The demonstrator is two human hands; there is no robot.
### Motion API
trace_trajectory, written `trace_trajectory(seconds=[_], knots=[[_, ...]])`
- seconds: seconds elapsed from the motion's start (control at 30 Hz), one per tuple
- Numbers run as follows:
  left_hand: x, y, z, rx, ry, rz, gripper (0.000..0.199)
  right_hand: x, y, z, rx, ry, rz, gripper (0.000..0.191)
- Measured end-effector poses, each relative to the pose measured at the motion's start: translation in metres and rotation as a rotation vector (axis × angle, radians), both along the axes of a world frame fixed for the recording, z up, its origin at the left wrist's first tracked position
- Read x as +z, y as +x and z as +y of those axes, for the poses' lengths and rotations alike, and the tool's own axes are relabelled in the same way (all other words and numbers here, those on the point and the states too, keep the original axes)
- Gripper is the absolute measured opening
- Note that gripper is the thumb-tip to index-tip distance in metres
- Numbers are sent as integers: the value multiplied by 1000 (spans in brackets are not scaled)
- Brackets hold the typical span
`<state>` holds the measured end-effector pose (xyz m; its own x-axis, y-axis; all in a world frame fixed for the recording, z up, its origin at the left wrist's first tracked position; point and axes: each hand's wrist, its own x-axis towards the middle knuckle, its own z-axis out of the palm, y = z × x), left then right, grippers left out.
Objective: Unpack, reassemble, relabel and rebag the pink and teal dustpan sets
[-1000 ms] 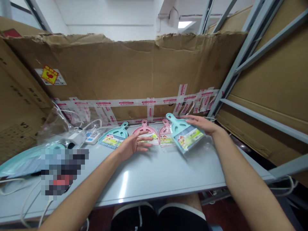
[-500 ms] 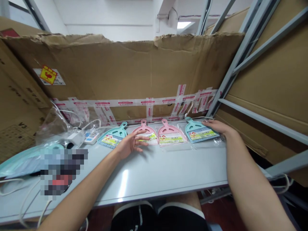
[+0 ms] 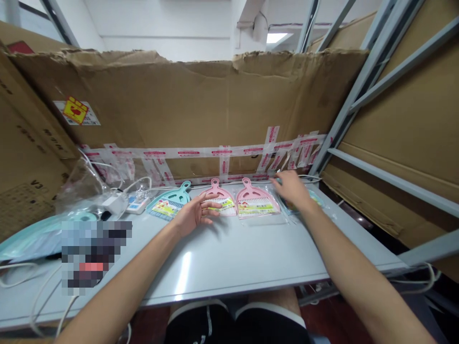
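Note:
Several small dustpans in clear plastic packets lie in a row on the pale grey table (image 3: 229,258). A mint dustpan (image 3: 168,204) is at the left, then a pink dustpan (image 3: 218,200) and a second pink dustpan (image 3: 256,203). My left hand (image 3: 196,214) rests with fingers spread, its fingertips over the first pink packet. My right hand (image 3: 292,188) lies palm down at the far right, over a second mint dustpan (image 3: 311,197) that it mostly hides. Its fingers reach the edge of the second pink packet, and neither hand grips anything.
A power strip (image 3: 136,203), white adapter (image 3: 115,204), crumpled plastic bag (image 3: 81,186) and white cables lie left of the row. A large mint object (image 3: 32,244) sits at the left edge. Taped cardboard (image 3: 190,105) stands behind; metal shelving (image 3: 358,95) is at right.
The right-hand mint dustpan went from tilted in my right hand to lying flat on the table. My right hand then slid left and now covers it. My left hand has barely moved.

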<state>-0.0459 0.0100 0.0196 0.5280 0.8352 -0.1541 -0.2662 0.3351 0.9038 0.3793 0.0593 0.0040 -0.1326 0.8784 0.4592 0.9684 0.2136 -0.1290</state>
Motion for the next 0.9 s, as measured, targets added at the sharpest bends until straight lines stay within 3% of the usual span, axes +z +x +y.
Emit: trace_trajectory(seconds=[0.13,0.27,0.9], knots=[[-1,0,0,-2,-3,-12,46,-14,-87,-14,394,12,23,37],[-1,0,0,-11,4,-24,48,-26,-124,-24,469,-61,29,37],[4,2,-2,39,-15,-1,43,-21,-65,-3,368,-110,14,39]])
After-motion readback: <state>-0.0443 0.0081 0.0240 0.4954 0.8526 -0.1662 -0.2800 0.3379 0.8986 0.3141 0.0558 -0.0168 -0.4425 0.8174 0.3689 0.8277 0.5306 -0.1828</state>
